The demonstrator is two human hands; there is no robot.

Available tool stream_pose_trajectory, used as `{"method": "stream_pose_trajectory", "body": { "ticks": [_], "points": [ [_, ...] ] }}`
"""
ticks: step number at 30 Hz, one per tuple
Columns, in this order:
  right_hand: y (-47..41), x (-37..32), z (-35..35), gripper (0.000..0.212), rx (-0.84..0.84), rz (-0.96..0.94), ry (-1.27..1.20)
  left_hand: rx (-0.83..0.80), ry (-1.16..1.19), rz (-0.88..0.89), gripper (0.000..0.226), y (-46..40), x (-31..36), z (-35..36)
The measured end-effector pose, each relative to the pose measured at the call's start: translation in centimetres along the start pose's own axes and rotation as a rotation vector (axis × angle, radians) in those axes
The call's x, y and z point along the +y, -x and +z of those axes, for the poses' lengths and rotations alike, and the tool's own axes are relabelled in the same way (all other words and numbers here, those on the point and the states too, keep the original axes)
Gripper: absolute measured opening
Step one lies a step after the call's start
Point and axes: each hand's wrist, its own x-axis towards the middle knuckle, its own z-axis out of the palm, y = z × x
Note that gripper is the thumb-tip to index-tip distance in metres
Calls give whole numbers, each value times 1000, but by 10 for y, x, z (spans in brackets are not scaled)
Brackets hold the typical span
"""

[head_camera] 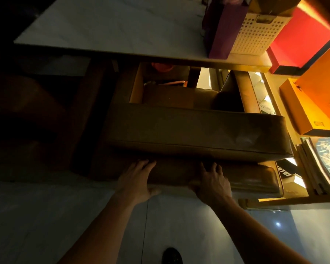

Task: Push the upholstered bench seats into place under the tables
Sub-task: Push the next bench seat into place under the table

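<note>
A long brown upholstered bench seat (pixel 198 130) lies below the near edge of the white table (pixel 111 29). A lower brown padded seat (pixel 251 178) sits just in front of it, nearer to me. My left hand (pixel 139 178) rests flat with spread fingers on the lower seat's front edge. My right hand (pixel 211 181) presses against the same padded edge further right, fingers apart, thumb under the edge. Both hands touch the seat without clasping it. The scene is dim.
On the table's right end stand a purple bag (pixel 223 29) and a white perforated basket (pixel 259 33). Red (pixel 301 39) and orange boxes (pixel 316 103) and stacked record sleeves (pixel 324 164) crowd the right. An open cardboard box (pixel 137 84) sits under the table. Pale tiled floor (pixel 65 216) lies near me.
</note>
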Motion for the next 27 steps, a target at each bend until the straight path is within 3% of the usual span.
{"method": "stream_pose_trajectory", "body": {
  "ticks": [4, 8, 19, 24, 27],
  "points": [
    [19, -40, -14, 83, -5, -114, -52, 52, 52, -7, 97, 34, -33, -12],
    [45, -118, -24, 93, -54, -176, -79, 92, 142, -15, 95, 78, -93, -44],
    [130, -419, -22, 87, -49, -401, -56, 268, 231, -140, 87, 237, -355, -116],
    [141, -521, -20, 71, -73, -459, -41, 328, 269, -220, 84, 282, -455, -128],
    [124, -572, -10, 75, -55, -470, -8, 367, 266, -249, 86, 289, -512, -132]
  ]
}}
